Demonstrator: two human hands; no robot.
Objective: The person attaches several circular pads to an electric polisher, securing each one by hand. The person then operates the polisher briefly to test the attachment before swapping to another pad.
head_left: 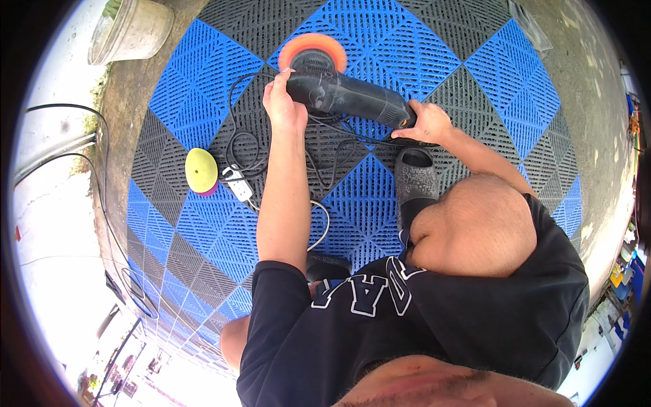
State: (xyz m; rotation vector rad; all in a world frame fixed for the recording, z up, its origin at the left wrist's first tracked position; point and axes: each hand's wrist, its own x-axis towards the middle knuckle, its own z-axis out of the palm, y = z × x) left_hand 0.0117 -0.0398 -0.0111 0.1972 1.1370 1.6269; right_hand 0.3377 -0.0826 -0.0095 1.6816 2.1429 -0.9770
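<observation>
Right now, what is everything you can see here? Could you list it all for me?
Polishing machine: one, black, lying on the floor tiles, held at both ends.
Orange pad: one, on the machine's head.
Yellow pad: one, loose on the tiles at left.
Power strip: one, white, beside the yellow pad.
Cables: black, looped near the strip.
Floor tiles: many, blue and grey grid.
Pot: one, pale, upper left.
Slipper: one grey, on the person's foot.
Left hand: at the machine's head.
Right hand: on the rear handle.
</observation>
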